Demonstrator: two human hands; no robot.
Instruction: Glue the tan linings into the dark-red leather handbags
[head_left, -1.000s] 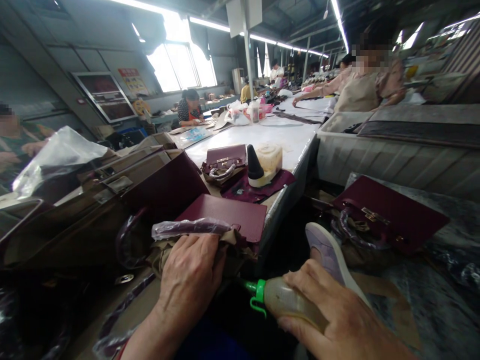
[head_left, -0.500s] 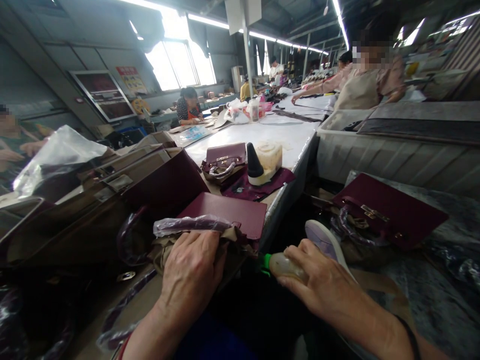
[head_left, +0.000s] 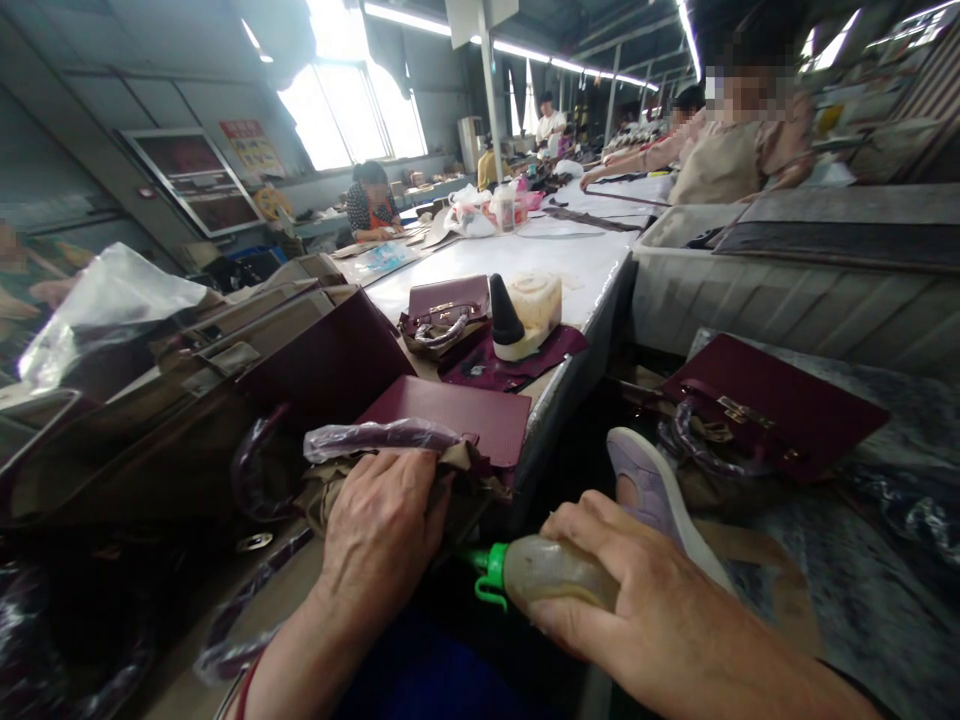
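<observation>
My left hand is closed on the brown lining of a burgundy handbag, its fingertips hidden behind the fabric. The bag's handle, wrapped in clear plastic, lies just above my knuckles. In my right hand is a squeeze bottle with a green nozzle cap. The cloudy bottle lies almost level, its nozzle pointing left toward the lower edge of the bag. Whether the tip touches the bag cannot be seen.
Larger burgundy bags lean at the left. Ahead stand a small bag, a black cone-topped container and a yellowish tub. Another bag lies right, near a shoe and a white bin. A co-worker stands behind it.
My right hand has moved down and closer with the bottle, and the green nozzle has shifted left. My left hand stays on the bag. The view has tilted slightly.
</observation>
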